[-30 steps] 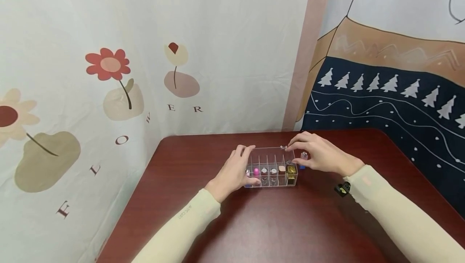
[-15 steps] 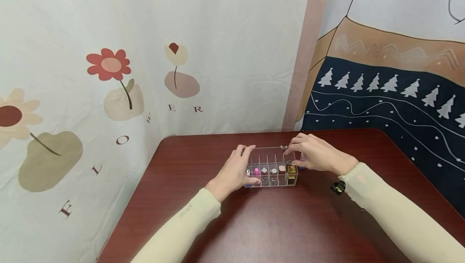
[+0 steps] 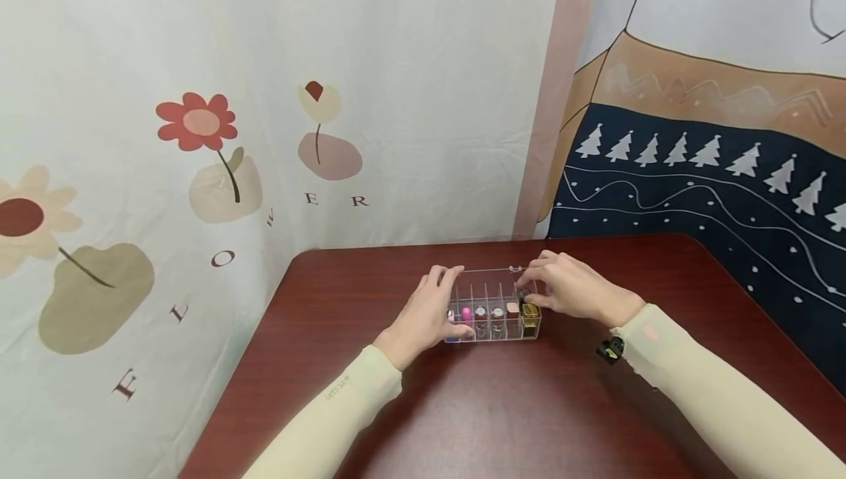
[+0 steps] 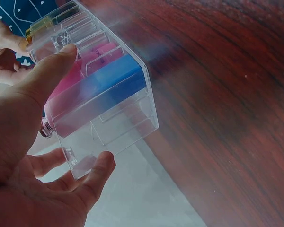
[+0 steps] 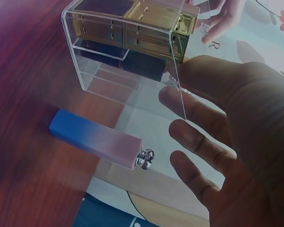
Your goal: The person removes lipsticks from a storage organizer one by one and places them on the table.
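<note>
A clear lipstick organizer [image 3: 492,339] with divided compartments stands on the table. My left hand [image 3: 423,315] grips its left end, thumb at the front and fingers behind. A pink-and-blue lipstick tube [image 4: 106,90] fills the slot beside that hand; a pink tube [image 3: 466,314] is in the neighbouring slot. My right hand [image 3: 573,286] reaches over the right back compartment, thumb and index finger pinching the crystal knob of a dark lipstick tube [image 5: 144,66] inside it. A gold lipstick tube [image 5: 132,28] sits in front of that one. The other right-hand fingers are spread behind the organizer.
Another pink-and-blue lipstick tube [image 5: 94,139] stands upright on the table just right of the organizer, hidden by my hand in the head view. The reddish-brown table [image 3: 529,405] meets a flower-printed curtain [image 3: 423,97] at the back and a dark tree-patterned cloth [image 3: 661,185] at right.
My right hand has shifted left and slightly down, from beside the standing tube to over the right back compartment. My left hand keeps its grip on the organizer.
</note>
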